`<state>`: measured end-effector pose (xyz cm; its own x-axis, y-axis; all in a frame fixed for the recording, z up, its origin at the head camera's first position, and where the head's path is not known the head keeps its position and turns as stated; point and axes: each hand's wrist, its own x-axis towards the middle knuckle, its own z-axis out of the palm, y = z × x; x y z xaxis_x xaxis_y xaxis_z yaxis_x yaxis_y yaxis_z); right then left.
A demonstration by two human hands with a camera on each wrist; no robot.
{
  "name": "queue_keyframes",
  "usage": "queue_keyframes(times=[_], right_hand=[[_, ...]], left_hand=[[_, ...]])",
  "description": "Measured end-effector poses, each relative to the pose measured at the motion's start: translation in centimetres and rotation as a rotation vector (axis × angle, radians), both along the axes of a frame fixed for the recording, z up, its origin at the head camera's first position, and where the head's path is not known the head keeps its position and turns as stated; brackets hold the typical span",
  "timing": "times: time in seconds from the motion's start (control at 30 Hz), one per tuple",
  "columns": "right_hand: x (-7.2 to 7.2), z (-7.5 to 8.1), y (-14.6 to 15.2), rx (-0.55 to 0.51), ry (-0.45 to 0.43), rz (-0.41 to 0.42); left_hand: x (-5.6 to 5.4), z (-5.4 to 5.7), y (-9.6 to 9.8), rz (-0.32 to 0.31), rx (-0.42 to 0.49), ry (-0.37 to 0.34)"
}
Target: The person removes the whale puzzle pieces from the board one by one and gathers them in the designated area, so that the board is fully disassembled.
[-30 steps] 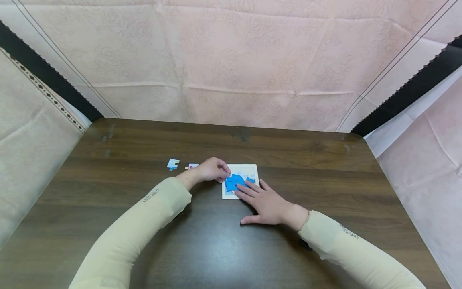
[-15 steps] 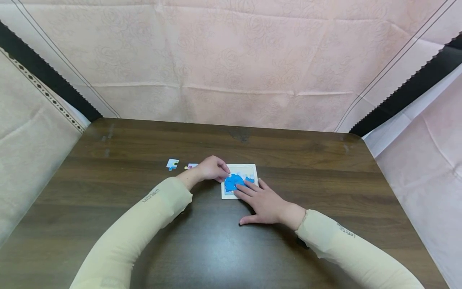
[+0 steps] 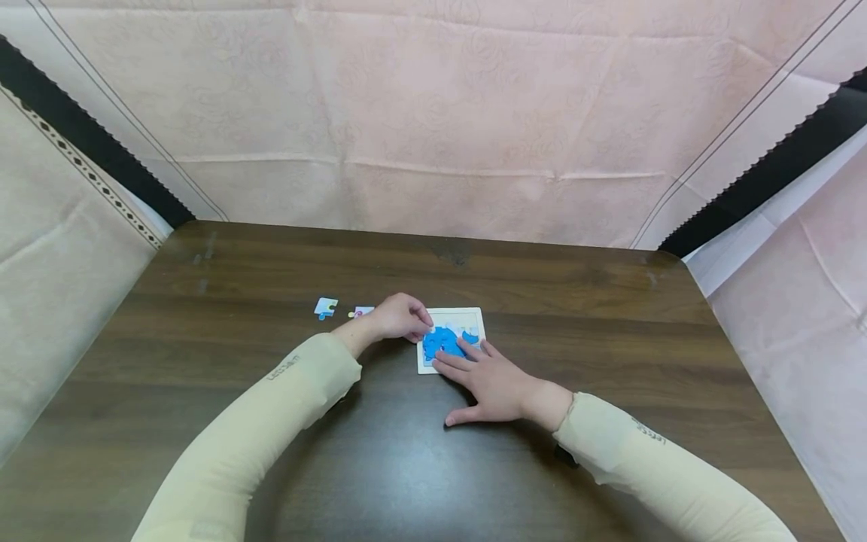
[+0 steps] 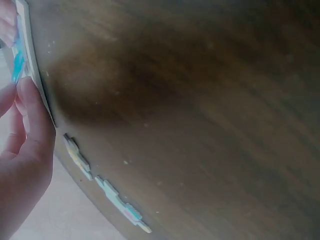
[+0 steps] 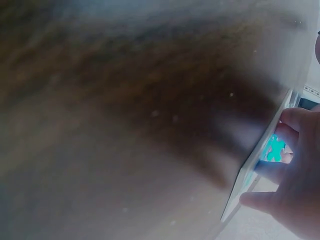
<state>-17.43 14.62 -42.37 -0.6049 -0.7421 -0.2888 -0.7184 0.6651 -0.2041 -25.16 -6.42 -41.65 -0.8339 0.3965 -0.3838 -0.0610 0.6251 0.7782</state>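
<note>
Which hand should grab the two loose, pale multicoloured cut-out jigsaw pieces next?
Probably the left hand: it's nearer those loose pieces, while the right hand is farther away, fingers spread over the square white-bordered blue puzzle.

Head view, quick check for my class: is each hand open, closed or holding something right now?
Left hand: curled at the puzzle board's left edge; whether it grips a piece cannot be told.
Right hand: open, spread over the board.

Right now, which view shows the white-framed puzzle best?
The head view. It shows the white-framed puzzle from above, though the left hand and right hand cover corners. Left wrist catches only an edge strip; right wrist shows it steeply slanted, partly hidden.
</note>
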Motion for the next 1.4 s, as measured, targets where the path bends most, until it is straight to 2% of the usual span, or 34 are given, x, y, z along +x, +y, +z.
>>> queue_keyframes(times=[0.13,0.33,0.43,0.7,0.87,1.07,1.4], right_hand=[[0.1,0.3,-0.1,0.011,-0.015,-0.006],[0.0,0.5,-0.2,0.027,-0.03,-0.013],[0.0,0.5,-0.3,0.03,-0.034,-0.012],[-0.1,0.3,-0.2,0.023,-0.04,-0.02],[0.0,0.1,-0.1,0.021,-0.039,-0.018],[0.1,-0.1,-0.1,0.019,-0.038,-0.021],[0.2,-0.1,0.1,0.013,-0.028,-0.013]], left_hand=[[0.0,0.5,0.2,-0.01,-0.01,0.038],[-1.0,2.1,-0.2,0.116,0.073,0.086],[-1.5,2.4,-0.7,0.13,0.114,0.062],[-1.8,1.9,-2.6,0.147,0.149,-0.029],[-1.9,1.5,-4.2,0.161,0.172,-0.043],[-1.7,1.6,-6.3,0.158,0.148,-0.045],[-0.9,2.1,-10.2,0.154,0.136,-0.096]])
